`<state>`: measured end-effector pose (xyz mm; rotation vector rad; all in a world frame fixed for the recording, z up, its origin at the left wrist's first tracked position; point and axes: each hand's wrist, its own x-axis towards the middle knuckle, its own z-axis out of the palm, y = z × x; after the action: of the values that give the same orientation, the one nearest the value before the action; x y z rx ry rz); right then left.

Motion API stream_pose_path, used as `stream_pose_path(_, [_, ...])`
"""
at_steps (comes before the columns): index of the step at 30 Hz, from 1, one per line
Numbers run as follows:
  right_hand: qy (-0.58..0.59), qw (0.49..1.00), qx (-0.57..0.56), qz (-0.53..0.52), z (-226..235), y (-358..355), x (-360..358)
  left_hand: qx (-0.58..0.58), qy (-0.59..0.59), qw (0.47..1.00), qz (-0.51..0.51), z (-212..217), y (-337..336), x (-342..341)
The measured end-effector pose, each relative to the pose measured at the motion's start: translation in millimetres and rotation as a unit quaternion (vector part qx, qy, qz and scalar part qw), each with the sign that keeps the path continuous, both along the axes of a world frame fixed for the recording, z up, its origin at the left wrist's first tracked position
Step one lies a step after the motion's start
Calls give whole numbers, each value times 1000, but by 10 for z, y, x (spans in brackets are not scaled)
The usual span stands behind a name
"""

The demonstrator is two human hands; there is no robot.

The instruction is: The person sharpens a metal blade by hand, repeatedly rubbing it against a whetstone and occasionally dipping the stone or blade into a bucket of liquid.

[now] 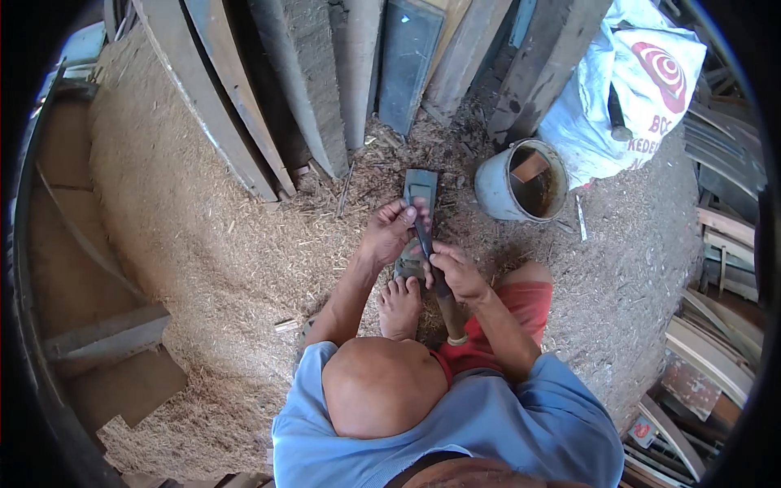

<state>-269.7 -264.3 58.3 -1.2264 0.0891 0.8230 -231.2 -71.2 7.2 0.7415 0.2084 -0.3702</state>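
Both hands are closed on a long chisel [424,237] with a dark metal blade and a wooden handle [451,317] that points back toward my body. My left hand [389,233] pinches it near the far end. Farther back, my right hand [458,271] grips the shank just ahead of the handle. Below the chisel lies a narrow grey-green block [421,180], which looks like a sharpening stone; the hands cover its middle. My bare foot [400,309] is at the block's near end.
A white bucket [495,191] holding dark liquid and a wood piece [530,167] stands right of the block. Behind it is a white sack [602,106]. Thick planks [305,81] lean at the far side. Stacked boards [708,354] line the right; wood shavings [220,268] cover the ground.
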Motion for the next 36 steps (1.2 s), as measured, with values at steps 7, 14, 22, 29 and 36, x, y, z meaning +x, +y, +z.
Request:
stream_pose_path(7, [-409,864,-292,-34,-6,166,-113,122,-6,992,30,-54,25,-2])
stream_pose_path(14, [-413,835,-363,33,-64,95,-149,168,38,985,14,-44,51,51])
stream_pose_path(22, [-373,861,-344,43,-222,55,-223,165,47,985,30,-150,235,106])
stream_pose_path(29, [-307,878,-362,64,-379,24,-187,263,-52,960,77,-265,256,207])
stream_pose_path(36, [-304,857,-410,67,-759,-18,258,747,-343,569,-20,-192,3,232])
